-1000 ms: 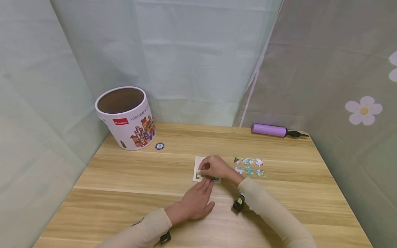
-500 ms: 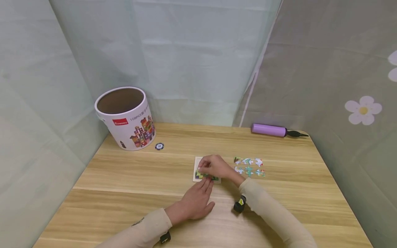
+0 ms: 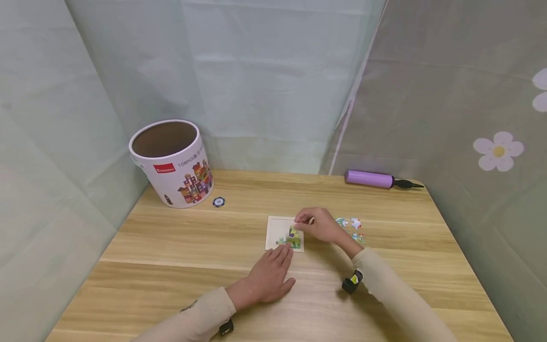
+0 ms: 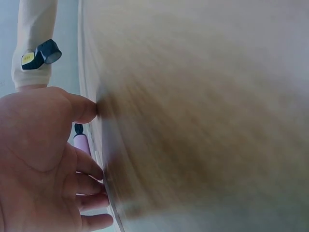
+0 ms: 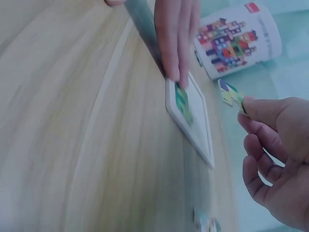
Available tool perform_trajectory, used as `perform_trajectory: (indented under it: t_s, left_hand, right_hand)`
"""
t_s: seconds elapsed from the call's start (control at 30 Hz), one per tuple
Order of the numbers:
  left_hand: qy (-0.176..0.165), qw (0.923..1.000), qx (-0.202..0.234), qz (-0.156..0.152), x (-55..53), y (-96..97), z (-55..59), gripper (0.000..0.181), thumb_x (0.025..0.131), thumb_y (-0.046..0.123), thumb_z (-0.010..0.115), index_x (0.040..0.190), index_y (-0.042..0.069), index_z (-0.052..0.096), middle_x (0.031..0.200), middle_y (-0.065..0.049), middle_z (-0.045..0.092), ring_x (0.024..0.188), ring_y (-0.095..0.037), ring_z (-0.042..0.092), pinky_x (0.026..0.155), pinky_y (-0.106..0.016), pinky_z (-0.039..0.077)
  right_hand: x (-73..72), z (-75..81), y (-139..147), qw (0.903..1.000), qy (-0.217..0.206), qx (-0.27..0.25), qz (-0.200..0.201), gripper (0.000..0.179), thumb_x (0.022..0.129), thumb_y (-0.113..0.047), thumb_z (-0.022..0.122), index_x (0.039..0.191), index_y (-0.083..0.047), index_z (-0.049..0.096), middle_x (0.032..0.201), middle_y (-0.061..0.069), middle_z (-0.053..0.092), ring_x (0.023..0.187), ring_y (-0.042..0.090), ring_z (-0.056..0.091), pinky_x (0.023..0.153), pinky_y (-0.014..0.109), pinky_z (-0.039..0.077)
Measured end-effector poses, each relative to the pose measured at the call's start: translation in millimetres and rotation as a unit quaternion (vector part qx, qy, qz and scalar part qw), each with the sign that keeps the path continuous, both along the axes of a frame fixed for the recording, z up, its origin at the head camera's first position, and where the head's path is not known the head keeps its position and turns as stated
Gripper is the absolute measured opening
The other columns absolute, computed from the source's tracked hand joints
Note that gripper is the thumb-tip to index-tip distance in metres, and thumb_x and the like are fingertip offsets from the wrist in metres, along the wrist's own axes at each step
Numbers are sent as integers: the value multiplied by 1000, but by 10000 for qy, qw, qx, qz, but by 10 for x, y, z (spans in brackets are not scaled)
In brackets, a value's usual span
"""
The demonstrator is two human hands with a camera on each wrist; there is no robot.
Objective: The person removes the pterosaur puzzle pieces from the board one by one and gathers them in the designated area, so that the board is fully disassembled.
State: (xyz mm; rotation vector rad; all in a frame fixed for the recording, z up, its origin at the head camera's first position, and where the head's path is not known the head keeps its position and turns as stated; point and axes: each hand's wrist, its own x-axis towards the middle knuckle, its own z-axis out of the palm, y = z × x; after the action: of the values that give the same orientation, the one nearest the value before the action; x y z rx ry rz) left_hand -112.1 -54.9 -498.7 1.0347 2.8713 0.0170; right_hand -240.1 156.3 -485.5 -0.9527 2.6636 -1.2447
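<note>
A small pale puzzle tray lies on the table, with green puzzle pieces along its lower right part. My left hand lies palm down, its straight fingertips touching the tray's near edge and the pieces there. Between thumb and index finger, my right hand pinches a green, yellow and purple puzzle piece, raised above the tray's right side. In the right wrist view that piece hangs clear of the tray. Loose puzzle pieces lie to the right, partly hidden by the right hand.
At the back left stands a large white bucket printed with toy blocks, a poker chip beside it. A purple hand pump lies near the back right edge. Fabric curtains surround the wooden table.
My right hand has lifted from the tray's lower left and moved right with the puzzle piece, uncovering more of the tray. My left hand has stayed in place.
</note>
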Motion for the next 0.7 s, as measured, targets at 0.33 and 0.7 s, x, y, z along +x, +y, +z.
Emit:
perform_trajectory:
  t_s: [0.33, 0.7]
  left_hand:
    - [19, 9999, 70, 133, 21, 11, -1, 71, 105, 47, 45, 154, -4, 39, 163, -18, 34, 149, -31, 36, 115, -46, 38]
    - [4, 9997, 138, 187, 15, 3, -10, 70, 105, 47, 46, 155, -2, 39, 163, -16, 36, 146, -29, 38, 110, -46, 39]
  right_hand:
    - [140, 22, 466, 9982, -203, 139, -553, 5, 91, -18, 79, 91, -15, 76, 81, -9, 71, 75, 7, 65, 68, 26, 56]
    - [334, -53, 789, 9966, -175, 334, -736, 5, 89, -16, 80, 89, -13, 77, 80, -9, 71, 73, 4, 63, 64, 23, 53]
